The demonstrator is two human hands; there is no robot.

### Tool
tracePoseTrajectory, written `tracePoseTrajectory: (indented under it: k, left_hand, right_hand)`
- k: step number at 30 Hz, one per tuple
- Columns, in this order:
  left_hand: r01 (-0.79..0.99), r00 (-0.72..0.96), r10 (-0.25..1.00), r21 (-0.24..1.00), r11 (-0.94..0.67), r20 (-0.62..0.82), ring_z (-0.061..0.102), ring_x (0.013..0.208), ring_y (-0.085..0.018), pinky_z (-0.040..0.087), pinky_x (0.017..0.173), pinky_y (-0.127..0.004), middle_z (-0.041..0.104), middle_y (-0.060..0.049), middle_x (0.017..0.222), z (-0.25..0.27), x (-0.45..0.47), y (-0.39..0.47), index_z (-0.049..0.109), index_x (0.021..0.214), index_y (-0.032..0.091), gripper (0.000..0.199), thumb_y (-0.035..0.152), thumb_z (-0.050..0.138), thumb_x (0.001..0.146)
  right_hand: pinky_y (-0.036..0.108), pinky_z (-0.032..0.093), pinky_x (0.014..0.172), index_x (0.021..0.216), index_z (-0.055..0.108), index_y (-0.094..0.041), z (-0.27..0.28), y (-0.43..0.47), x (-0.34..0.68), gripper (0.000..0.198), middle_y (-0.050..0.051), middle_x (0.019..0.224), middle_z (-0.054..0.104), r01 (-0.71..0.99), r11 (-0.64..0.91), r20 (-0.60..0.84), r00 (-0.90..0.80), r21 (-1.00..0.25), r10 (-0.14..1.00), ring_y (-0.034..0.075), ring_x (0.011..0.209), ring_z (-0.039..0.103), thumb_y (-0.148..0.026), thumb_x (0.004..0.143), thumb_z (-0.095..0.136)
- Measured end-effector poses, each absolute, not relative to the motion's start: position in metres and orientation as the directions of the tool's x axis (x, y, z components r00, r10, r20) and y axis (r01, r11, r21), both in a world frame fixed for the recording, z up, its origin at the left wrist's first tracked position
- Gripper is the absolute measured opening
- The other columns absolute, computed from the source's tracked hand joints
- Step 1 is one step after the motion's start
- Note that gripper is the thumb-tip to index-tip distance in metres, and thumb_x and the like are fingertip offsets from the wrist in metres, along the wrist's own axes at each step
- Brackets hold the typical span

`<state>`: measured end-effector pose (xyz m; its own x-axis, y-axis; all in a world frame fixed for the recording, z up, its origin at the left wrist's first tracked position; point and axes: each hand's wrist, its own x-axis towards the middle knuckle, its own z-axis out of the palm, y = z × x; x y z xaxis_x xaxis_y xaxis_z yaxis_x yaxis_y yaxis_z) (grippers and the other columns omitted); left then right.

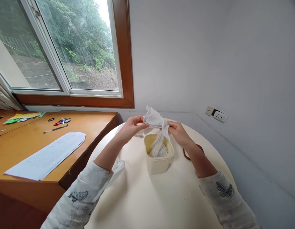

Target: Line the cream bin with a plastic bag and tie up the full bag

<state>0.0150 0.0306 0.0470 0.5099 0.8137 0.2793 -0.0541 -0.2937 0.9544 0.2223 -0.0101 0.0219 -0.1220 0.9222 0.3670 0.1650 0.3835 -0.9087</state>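
Both my hands pinch a thin white plastic bag (153, 118), bunched and stretched between them. My left hand (132, 128) grips its left side, fingers closed. The right side is held by my right hand (178, 129), with thumb and fingertips together. Below them a cream plastic bin (159, 165) stands upright on the round table, its mouth facing up. A twisted length of white plastic hangs from between my hands into the bin and lies crumpled inside. More translucent plastic (117, 168) lies behind my left forearm; whether it joins the held bag is hidden.
A brown ring-shaped loop (187, 156) lies on the pale round table (142, 197), partly under my right forearm. To the left, a wooden desk (99, 122) bears papers (48, 156), a pen (55, 128) and keys (62, 121). A wall with sockets (220, 116) stands behind.
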Motion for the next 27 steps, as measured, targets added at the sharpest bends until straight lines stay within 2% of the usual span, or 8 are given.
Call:
tracePoseTrajectory:
  k: [4,7,11,17,19,23,25,27]
  left_hand:
    - [0.002,0.454,0.836,0.938,-0.348,0.309,0.056,0.066,-0.013,0.040,0.058,-0.022,0.061,-0.001,0.072,0.054,0.014,0.027,0.056,0.072,0.015,0.024,0.033,0.071,0.067]
    - [-0.031,0.365,0.867,0.935,-0.355,0.341,0.056,0.062,-0.012,0.040,0.055,-0.022,0.062,0.000,0.071,0.059,0.015,0.026,0.055,0.072,0.016,0.027,0.035,0.073,0.064]
    - [-0.070,0.233,0.919,0.948,-0.311,0.319,0.052,0.050,-0.009,0.038,0.048,-0.020,0.060,0.002,0.063,0.068,0.016,0.024,0.055,0.074,0.016,0.031,0.038,0.074,0.061]
    - [-0.157,0.256,0.916,0.948,-0.276,0.309,0.045,0.041,-0.006,0.031,0.041,-0.017,0.051,0.008,0.053,0.070,0.018,0.019,0.050,0.116,0.028,0.050,0.029,0.068,0.068]
    - [-0.220,0.312,0.898,0.943,-0.250,0.311,0.045,0.044,-0.005,0.034,0.044,-0.016,0.049,0.007,0.054,0.067,0.019,0.019,0.055,0.114,0.026,0.044,0.024,0.065,0.071]
    - [-0.311,0.416,0.865,0.938,-0.155,0.281,0.052,0.059,-0.007,0.044,0.059,-0.019,0.057,0.001,0.067,0.060,0.020,0.022,0.067,0.094,0.015,0.024,0.020,0.063,0.071]
    - [-0.325,0.445,0.850,0.936,-0.139,0.281,0.055,0.068,-0.009,0.045,0.066,-0.022,0.062,-0.001,0.074,0.058,0.021,0.023,0.067,0.096,0.015,0.026,0.019,0.063,0.071]
    - [-0.334,0.470,0.832,0.932,-0.141,0.294,0.059,0.079,-0.013,0.045,0.074,-0.026,0.066,-0.004,0.083,0.058,0.022,0.021,0.066,0.102,0.016,0.030,0.019,0.063,0.072]
  right_hand:
    - [0.025,0.039,0.065,0.081,0.065,-0.020,0.017,-0.006,0.226,0.019,-0.001,0.078,0.061,0.193,0.415,0.407,-0.077,-0.889,0.910,0.014,0.071,0.051,-0.026,0.075,0.048]
    - [0.026,0.039,0.067,0.087,0.066,-0.022,0.013,-0.002,0.229,0.020,0.001,0.087,0.061,0.366,0.418,0.448,-0.006,-0.831,0.894,0.014,0.075,0.050,-0.031,0.072,0.055]
    - [0.026,0.040,0.062,0.099,0.063,-0.022,0.011,-0.004,0.231,0.032,-0.002,0.072,0.055,0.431,0.365,0.369,-0.078,-0.825,0.926,0.012,0.063,0.048,-0.035,0.069,0.061]
    - [0.029,0.043,0.066,0.083,0.064,-0.022,0.005,-0.009,0.221,0.014,0.002,0.081,0.065,0.442,0.361,0.240,-0.306,-0.822,0.921,0.018,0.073,0.057,-0.030,0.077,0.054]
    - [0.031,0.044,0.069,0.084,0.063,-0.023,0.002,-0.005,0.220,0.015,0.003,0.083,0.067,0.458,0.348,0.251,-0.259,-0.818,0.933,0.020,0.078,0.060,-0.029,0.079,0.051]
    - [0.034,0.046,0.076,0.108,0.054,-0.022,0.005,-0.002,0.219,0.028,0.005,0.091,0.066,0.304,0.316,0.338,0.022,-0.899,0.941,0.019,0.085,0.062,-0.036,0.086,0.044]
    - [0.034,0.048,0.076,0.119,0.043,-0.024,0.013,-0.008,0.217,0.037,0.007,0.097,0.063,0.164,0.346,0.367,0.117,-0.924,0.923,0.019,0.088,0.062,-0.042,0.086,0.044]
    - [0.034,0.050,0.076,0.121,0.038,-0.026,0.022,-0.019,0.212,0.043,0.008,0.103,0.060,0.064,0.395,0.400,0.122,-0.917,0.908,0.019,0.092,0.061,-0.047,0.085,0.045]
